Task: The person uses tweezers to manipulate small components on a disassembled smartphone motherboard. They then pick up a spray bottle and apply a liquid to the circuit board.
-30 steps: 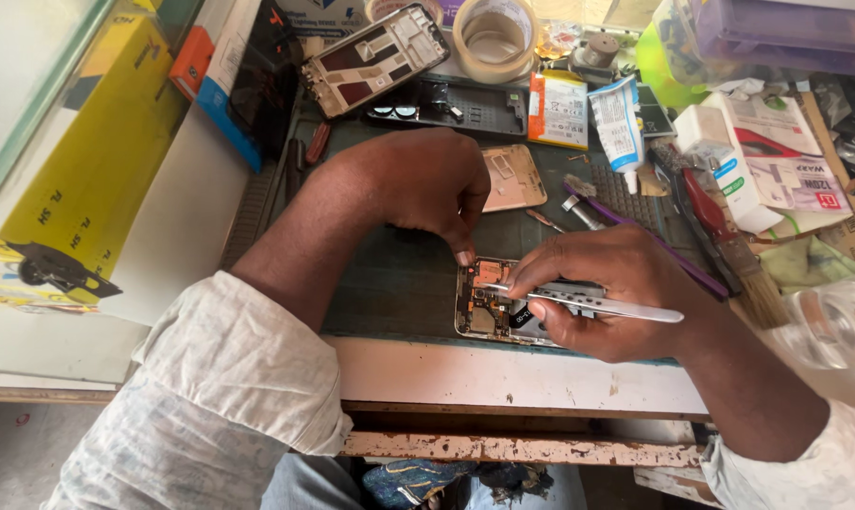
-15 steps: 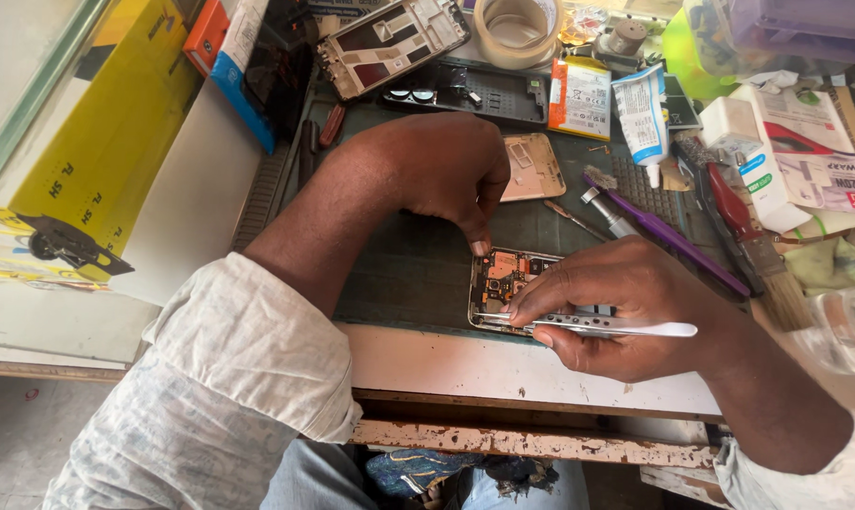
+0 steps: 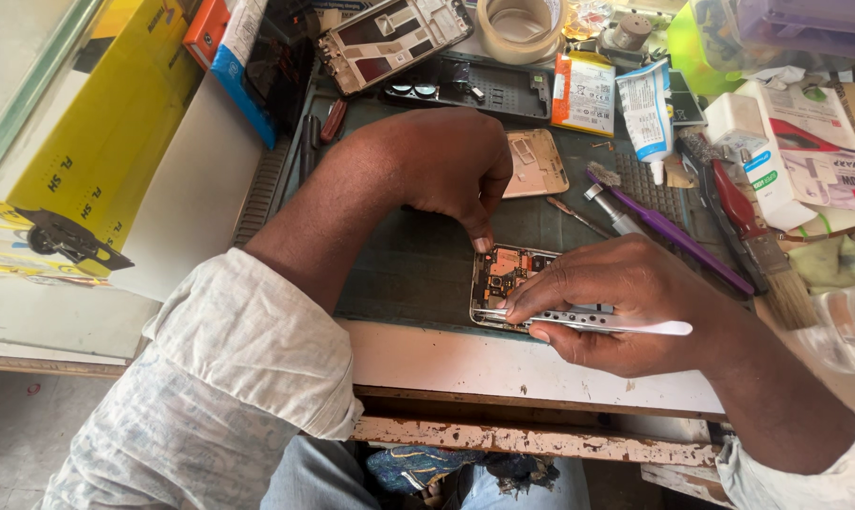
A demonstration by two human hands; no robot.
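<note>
The opened phone (image 3: 505, 283) sits face down near the front edge of the desk (image 3: 427, 364), on the dark work mat (image 3: 408, 264), with its orange board exposed. The right hand (image 3: 626, 302) has its fingers closed around a pair of silver tweezers (image 3: 597, 322), pinched flat between thumb and index, tips pointing left at the phone's lower edge. The left hand (image 3: 446, 175) is curled up, fingers bent in, with one fingertip pressing down on the phone's top corner. Further back there's a gold back cover (image 3: 536, 162), a phone frame (image 3: 389, 38), a tape roll (image 3: 522, 26) and a white glue tube (image 3: 646, 109). A purple-handled tool (image 3: 677, 236) and a brush (image 3: 758, 241) lie toward the right side.
</note>
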